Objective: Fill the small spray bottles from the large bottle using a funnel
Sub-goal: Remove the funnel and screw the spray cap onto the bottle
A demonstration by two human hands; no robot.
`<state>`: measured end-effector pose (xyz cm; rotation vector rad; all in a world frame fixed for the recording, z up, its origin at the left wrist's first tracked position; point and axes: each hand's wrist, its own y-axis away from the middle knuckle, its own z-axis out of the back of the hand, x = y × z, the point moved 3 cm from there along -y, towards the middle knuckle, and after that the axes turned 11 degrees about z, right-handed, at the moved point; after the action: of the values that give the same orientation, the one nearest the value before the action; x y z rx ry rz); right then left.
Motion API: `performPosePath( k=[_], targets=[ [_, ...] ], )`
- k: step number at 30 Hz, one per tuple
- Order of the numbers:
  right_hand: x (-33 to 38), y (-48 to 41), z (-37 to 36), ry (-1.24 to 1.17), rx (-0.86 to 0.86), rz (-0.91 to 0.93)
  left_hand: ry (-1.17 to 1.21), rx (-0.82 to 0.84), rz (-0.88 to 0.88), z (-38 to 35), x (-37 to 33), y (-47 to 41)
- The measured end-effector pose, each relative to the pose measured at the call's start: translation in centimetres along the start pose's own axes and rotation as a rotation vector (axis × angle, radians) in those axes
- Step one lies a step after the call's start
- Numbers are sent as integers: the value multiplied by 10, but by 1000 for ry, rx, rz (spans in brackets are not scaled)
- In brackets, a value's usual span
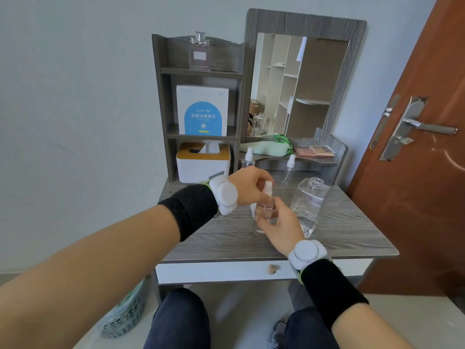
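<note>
Right hand [279,229] grips spray bottle [266,207]; left hand [247,185], above, pinches its cap [268,185]. Likely cap step; next needs steady twisting.

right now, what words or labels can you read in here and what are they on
"杀菌消毒棉片": blue label on the white box on the shelf.
Smaller print on that box: too blurred to read.
Label on the perfume bottle: too blurred to read.
No text shows on the small spray bottle or the large bottle.
</note>
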<state>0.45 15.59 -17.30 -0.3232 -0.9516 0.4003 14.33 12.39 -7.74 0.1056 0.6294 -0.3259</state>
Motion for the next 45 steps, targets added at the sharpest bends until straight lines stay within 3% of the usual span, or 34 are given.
performPosePath(
  k=[4, 9, 14, 21, 26, 32, 39, 45],
  targets=[
    [1, 0, 0, -12, -1, 6, -110, -158, 35, -3, 4, -3],
    [-1, 0, 1, 20, 2, 24, -4, 10, -15, -2, 1, -3],
    [0, 0, 0, -6, 4, 21, -84, -148, 23, -6, 6, -7],
    [1, -1, 1, 2, 30, 23, -102, -60, -75, -1, 4, -7],
    [-2, -2, 0, 40, 5, 33, 89, -179, -64, -2, 8, -4],
    [-2, 0, -2, 68, -20, 27, 0, -333, -132, -17, 8, -2],
    [1, 1, -1, 97, -30, 36, 53, -318, -133, -19, 9, -2],
    [2, 0, 0, 113, -9, 3, -109, -365, -185, -24, 6, 2]
  ],
)
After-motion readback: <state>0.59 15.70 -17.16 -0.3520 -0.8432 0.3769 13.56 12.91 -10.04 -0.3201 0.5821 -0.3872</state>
